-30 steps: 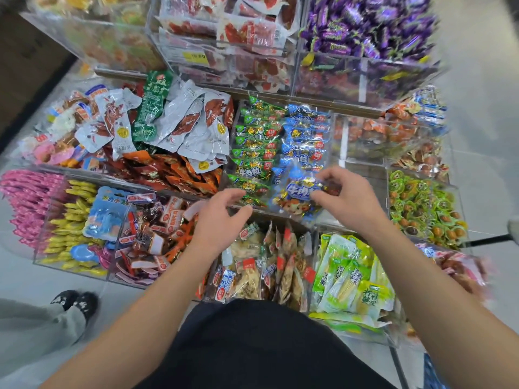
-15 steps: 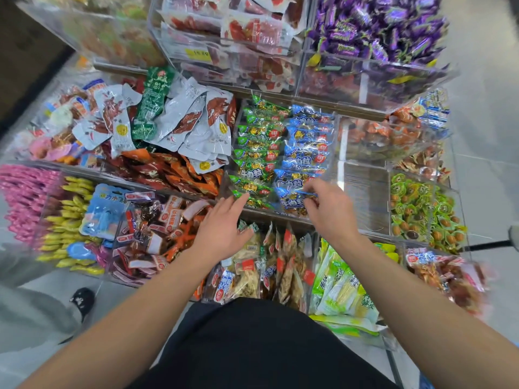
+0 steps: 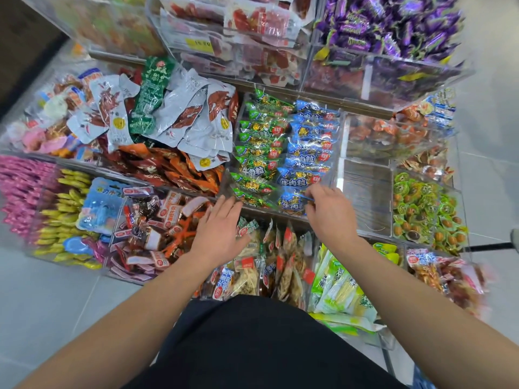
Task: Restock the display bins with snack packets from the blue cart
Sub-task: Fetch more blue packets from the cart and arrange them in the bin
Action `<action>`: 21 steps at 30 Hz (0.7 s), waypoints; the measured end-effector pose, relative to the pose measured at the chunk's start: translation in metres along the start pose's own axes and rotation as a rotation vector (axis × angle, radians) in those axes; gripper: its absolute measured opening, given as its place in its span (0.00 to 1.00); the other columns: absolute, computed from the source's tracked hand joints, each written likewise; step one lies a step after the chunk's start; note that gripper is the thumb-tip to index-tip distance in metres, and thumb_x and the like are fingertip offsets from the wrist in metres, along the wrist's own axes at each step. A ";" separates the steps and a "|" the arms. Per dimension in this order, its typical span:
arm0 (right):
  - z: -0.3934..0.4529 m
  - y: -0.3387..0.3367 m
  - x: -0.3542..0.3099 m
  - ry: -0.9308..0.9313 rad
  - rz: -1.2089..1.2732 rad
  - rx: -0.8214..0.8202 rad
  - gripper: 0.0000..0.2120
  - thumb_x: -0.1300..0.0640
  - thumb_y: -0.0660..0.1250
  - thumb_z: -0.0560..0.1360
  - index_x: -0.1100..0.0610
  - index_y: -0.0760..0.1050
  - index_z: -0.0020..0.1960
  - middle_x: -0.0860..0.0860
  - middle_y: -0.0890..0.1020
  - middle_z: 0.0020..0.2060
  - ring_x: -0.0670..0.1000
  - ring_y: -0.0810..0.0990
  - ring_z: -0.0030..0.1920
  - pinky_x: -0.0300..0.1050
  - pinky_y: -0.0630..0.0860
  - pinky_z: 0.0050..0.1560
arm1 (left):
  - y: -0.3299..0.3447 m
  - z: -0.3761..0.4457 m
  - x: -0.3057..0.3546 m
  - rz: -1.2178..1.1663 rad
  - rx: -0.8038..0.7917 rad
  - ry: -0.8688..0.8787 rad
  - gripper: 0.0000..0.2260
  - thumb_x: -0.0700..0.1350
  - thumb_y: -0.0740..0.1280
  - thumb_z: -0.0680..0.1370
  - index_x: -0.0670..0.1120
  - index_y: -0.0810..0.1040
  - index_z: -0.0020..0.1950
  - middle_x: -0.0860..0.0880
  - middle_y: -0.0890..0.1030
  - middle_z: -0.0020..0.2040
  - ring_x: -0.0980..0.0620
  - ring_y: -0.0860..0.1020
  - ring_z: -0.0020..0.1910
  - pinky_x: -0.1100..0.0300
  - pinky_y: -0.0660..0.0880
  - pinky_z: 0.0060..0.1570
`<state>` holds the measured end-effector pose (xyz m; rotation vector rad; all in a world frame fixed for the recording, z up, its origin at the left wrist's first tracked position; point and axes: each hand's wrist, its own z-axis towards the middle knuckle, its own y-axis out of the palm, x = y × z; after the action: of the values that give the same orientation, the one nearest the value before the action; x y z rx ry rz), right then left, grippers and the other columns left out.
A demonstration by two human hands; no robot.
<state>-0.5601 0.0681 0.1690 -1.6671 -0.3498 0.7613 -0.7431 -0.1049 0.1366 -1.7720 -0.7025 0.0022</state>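
A person's right hand [image 3: 331,217] pinches a blue beef-granule packet [image 3: 293,199] at the front of the blue row in a clear acrylic bin [image 3: 335,153], having carried it down from above the bin a second ago; the left hand [image 3: 220,234], fingers straight and empty, hovers beside the neighbouring green packets [image 3: 255,167]. The packet looks almost placed, pending release; the blue cart is barely in view, if at all
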 end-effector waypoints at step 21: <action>0.003 0.004 -0.004 -0.073 0.010 -0.094 0.13 0.53 0.63 0.80 0.50 0.75 0.64 0.53 0.83 0.55 0.60 0.81 0.53 0.51 0.77 0.45 | -0.004 0.002 0.003 -0.053 -0.068 -0.034 0.37 0.55 0.66 0.80 0.45 0.51 0.82 0.46 0.50 0.83 0.46 0.43 0.82 0.43 0.50 0.79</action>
<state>-0.5656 0.0670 0.1663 -1.7331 -0.4347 0.8249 -0.7431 -0.1014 0.1404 -1.8215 -0.7817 -0.0273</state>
